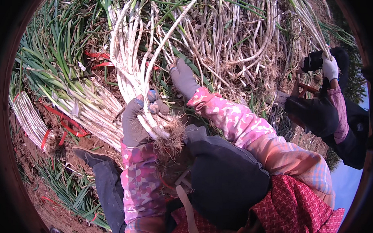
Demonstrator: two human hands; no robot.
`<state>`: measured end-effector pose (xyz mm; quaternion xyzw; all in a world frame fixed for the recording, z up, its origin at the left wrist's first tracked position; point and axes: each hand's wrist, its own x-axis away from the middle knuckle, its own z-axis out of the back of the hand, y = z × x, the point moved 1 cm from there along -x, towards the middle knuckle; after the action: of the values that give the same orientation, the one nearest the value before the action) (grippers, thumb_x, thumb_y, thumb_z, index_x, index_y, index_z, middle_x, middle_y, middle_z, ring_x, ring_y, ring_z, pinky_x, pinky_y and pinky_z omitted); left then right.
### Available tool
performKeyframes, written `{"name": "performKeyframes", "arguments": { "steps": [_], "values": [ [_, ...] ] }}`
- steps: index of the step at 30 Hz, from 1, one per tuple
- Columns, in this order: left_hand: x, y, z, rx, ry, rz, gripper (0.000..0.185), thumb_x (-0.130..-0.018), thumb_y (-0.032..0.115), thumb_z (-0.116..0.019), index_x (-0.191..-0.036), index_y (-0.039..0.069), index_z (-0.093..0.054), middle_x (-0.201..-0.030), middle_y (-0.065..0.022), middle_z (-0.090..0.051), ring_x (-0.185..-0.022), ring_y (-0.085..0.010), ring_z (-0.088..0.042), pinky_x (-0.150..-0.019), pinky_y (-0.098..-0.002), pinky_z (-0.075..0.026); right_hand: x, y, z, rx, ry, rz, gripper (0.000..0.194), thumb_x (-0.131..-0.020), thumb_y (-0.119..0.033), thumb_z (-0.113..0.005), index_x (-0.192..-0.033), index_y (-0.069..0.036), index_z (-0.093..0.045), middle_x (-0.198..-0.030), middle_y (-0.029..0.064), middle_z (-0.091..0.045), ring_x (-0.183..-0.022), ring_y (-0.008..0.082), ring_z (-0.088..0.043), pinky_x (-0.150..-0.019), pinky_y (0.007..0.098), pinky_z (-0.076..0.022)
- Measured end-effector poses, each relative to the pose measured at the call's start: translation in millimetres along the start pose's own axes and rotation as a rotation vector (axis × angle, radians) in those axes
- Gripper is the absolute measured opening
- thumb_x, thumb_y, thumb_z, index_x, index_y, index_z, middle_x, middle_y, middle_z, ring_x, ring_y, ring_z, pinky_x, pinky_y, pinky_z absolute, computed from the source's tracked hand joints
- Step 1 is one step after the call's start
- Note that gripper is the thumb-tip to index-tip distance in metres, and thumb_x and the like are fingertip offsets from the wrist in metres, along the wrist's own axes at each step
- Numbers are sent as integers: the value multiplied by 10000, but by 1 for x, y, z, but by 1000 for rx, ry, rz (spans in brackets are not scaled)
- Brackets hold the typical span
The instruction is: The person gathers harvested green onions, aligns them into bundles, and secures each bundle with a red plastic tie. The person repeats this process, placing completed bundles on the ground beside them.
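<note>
My left hand (137, 118), in a grey glove, is closed around the lower ends of a bunch of long green onions (129, 69). Their white stalks rise away from me, and a tangle of brown roots (171, 132) hangs out beside the palm. My right hand (184, 78), also gloved in grey, is at the near edge of a heap of loose green onions (220, 38). Thin stalks meet its fingertips, but the fingers' far side is hidden, so a grip on them cannot be made out.
Left of me lies a pile of green onions (90, 110) near red ribbon (69, 120). Farther left is a bundle (31, 122) tied with red ribbon. Another person's white-gloved hand (330, 69) holds stalks at the right. My shoe (92, 153) rests on soil.
</note>
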<state>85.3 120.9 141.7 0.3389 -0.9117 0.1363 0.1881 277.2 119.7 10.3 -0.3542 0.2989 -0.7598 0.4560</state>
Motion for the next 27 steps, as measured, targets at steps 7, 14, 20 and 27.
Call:
{"name": "performKeyframes", "arguments": {
  "steps": [7,14,20,27],
  "values": [
    [0,2,-8,-42,-46,-13,236,-988,211,-628,-1096,17,-548,-881,-24,-529,-765,-131,-553,-818,-350,-483,48,41,69,294,222,-129,367,-977,-306,-583,-1243,-63,-514,-899,278,-684,-853,483,-665,-754,547,-514],
    [-2,-6,-4,27,-63,-19,281,-995,203,-613,-1161,-9,-535,-961,-71,-576,-782,-173,-579,-777,-397,-551,16,39,77,512,-75,-183,304,-931,-300,-652,-1053,-30,-585,-1017,239,-673,-948,457,-643,-823,511,-506],
    [-1,-6,-6,25,-50,-44,351,-996,196,-606,-1254,-21,-507,-1005,-71,-584,-774,-159,-568,-786,-411,-525,54,5,72,264,-58,252,308,-901,-163,-642,-1185,-68,-571,-961,217,-651,-904,446,-638,-778,524,-506],
    [1,4,-11,10,-68,-38,283,-981,198,-625,-1171,7,-542,-963,-39,-575,-758,-138,-541,-770,-363,-480,161,62,123,498,-598,-29,197,-939,-189,-617,-1042,-57,-515,-829,250,-634,-802,475,-639,-698,531,-502]
  ]
}}
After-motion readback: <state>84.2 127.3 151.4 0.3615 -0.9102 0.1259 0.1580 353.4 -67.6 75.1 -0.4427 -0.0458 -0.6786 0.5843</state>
